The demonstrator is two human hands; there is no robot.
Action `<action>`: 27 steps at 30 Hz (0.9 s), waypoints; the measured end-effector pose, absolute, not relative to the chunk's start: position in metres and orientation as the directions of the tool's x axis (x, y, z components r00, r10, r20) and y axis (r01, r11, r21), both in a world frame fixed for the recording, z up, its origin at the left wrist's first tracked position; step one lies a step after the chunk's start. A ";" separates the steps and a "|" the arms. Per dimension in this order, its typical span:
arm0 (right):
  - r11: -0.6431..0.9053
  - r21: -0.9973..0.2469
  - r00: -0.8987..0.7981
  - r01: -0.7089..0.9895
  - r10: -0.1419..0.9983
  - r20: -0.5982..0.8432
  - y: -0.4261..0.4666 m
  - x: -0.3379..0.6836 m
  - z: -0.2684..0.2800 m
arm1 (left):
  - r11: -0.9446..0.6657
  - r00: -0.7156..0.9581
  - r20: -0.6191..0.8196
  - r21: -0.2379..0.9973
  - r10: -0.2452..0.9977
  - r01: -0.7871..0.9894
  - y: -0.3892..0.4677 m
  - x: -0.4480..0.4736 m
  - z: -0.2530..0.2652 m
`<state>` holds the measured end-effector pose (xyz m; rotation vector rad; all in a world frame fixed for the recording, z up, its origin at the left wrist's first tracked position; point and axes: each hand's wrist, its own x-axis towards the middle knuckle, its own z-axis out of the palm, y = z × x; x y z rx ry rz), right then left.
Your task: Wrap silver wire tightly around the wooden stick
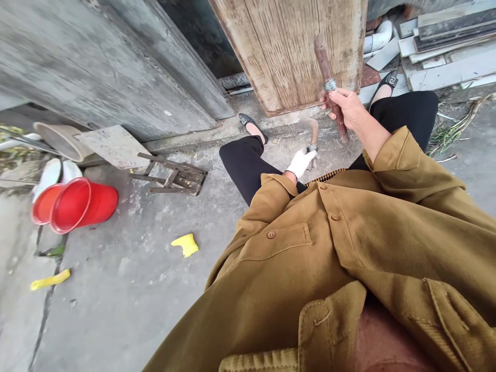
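Observation:
My right hand, bare, is closed round a brown stick with silvery wire coiled about its middle. The stick is tilted, its upper end in front of a wooden panel. Lower and to the left, my left hand wears a white glove, and its fingers are wrapped round a second brown stick. That stick curves at its upper end, which is blurred, and wire seems to be wound near the glove. The two sticks are apart.
Red buckets lie tipped on the concrete at the left, near a small wooden stool. Yellow pieces are on the ground. Grey boards lean at upper left; stacked planks and a white pipe are at upper right.

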<state>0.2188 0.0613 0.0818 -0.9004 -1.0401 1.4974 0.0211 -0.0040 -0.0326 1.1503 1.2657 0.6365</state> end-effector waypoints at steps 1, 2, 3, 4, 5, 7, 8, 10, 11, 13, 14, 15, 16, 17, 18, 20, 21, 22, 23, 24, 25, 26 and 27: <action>-0.047 -0.933 -0.155 -0.356 0.988 0.009 0.062 0.223 0.085 | 0.400 0.235 -0.412 0.911 0.880 0.098 -0.002 0.019 -0.033; -0.034 -0.930 -0.133 -0.366 0.991 0.017 0.062 0.227 0.089 | 0.433 0.225 -0.419 0.901 0.879 -0.014 -0.001 0.017 -0.034; -0.024 -0.929 -0.085 -0.370 0.996 0.008 0.063 0.230 0.091 | 0.457 0.226 -0.424 0.882 0.877 -0.119 0.000 0.015 -0.033; -0.014 -0.929 -0.011 -0.370 1.000 -0.011 0.065 0.234 0.092 | 0.473 0.238 -0.424 0.855 0.874 -0.214 0.001 0.014 -0.033; -0.011 -0.931 0.082 -0.365 0.996 -0.044 0.068 0.238 0.092 | 0.481 0.256 -0.416 0.824 0.872 -0.299 0.001 0.013 -0.031; -0.041 -0.930 0.266 -0.366 0.953 -0.147 0.075 0.248 0.089 | 0.478 0.286 -0.386 0.763 0.877 -0.436 0.002 0.013 -0.027; -0.065 -0.923 0.341 -0.379 0.917 -0.205 0.079 0.253 0.087 | 0.476 0.291 -0.378 0.737 0.879 -0.480 0.002 0.013 -0.025; -0.078 -0.903 0.414 -0.422 0.870 -0.268 0.085 0.261 0.083 | 0.490 0.301 -0.387 0.694 0.872 -0.528 0.003 0.015 -0.021; -0.052 -0.896 0.420 -0.440 0.870 -0.257 0.086 0.263 0.081 | 0.501 0.306 -0.396 0.674 0.866 -0.543 0.004 0.014 -0.019; 0.050 -0.897 0.383 -0.440 0.913 -0.137 0.086 0.261 0.079 | 0.491 0.287 -0.402 0.647 0.870 -0.583 0.005 0.012 -0.015; 0.098 -0.904 0.333 -0.416 0.941 -0.052 0.084 0.257 0.078 | 0.456 0.248 -0.391 0.647 0.886 -0.611 0.006 0.009 -0.013; 0.120 -0.921 0.264 -0.369 0.964 0.020 0.080 0.251 0.078 | 0.400 0.190 -0.369 0.656 0.910 -0.641 0.007 0.006 -0.010; 0.118 -0.947 0.175 -0.299 0.982 0.067 0.075 0.244 0.077 | 0.335 0.124 -0.343 0.671 0.931 -0.661 0.008 0.002 -0.008; 0.091 -0.975 0.078 -0.202 0.994 0.077 0.070 0.236 0.077 | 0.275 0.064 -0.316 0.691 0.947 -0.669 0.009 -0.002 -0.006; 0.043 -0.996 -0.024 -0.077 0.999 0.045 0.064 0.228 0.077 | 0.229 0.023 -0.286 0.714 0.958 -0.662 0.009 -0.005 -0.005; 0.006 -0.991 -0.210 0.135 0.978 -0.022 0.054 0.213 0.075 | 0.182 0.023 -0.213 0.768 0.977 -0.614 0.010 -0.007 -0.005; 0.004 -0.978 -0.277 0.208 0.959 -0.054 0.049 0.207 0.075 | 0.174 0.059 -0.171 0.805 0.983 -0.568 0.010 -0.005 -0.007; 0.012 -0.967 -0.325 0.253 0.943 -0.074 0.046 0.202 0.074 | 0.166 0.110 -0.127 0.845 0.986 -0.509 0.010 -0.002 -0.010; 0.016 -0.960 -0.356 0.278 0.930 -0.087 0.043 0.199 0.074 | 0.152 0.171 -0.083 0.883 0.982 -0.444 0.009 0.002 -0.014; 0.014 -0.958 -0.375 0.287 0.922 -0.098 0.040 0.197 0.075 | 0.138 0.238 -0.048 0.916 0.970 -0.377 0.008 0.007 -0.018; 0.008 -0.959 -0.390 0.284 0.914 -0.108 0.038 0.196 0.076 | 0.129 0.308 -0.026 0.940 0.951 -0.316 0.007 0.013 -0.022; -0.003 -0.962 -0.408 0.273 0.905 -0.119 0.036 0.196 0.077 | 0.125 0.373 -0.018 0.956 0.927 -0.266 0.006 0.019 -0.026; -0.019 -0.966 -0.431 0.259 0.893 -0.133 0.034 0.196 0.079 | 0.126 0.429 -0.019 0.967 0.903 -0.223 0.004 0.023 -0.029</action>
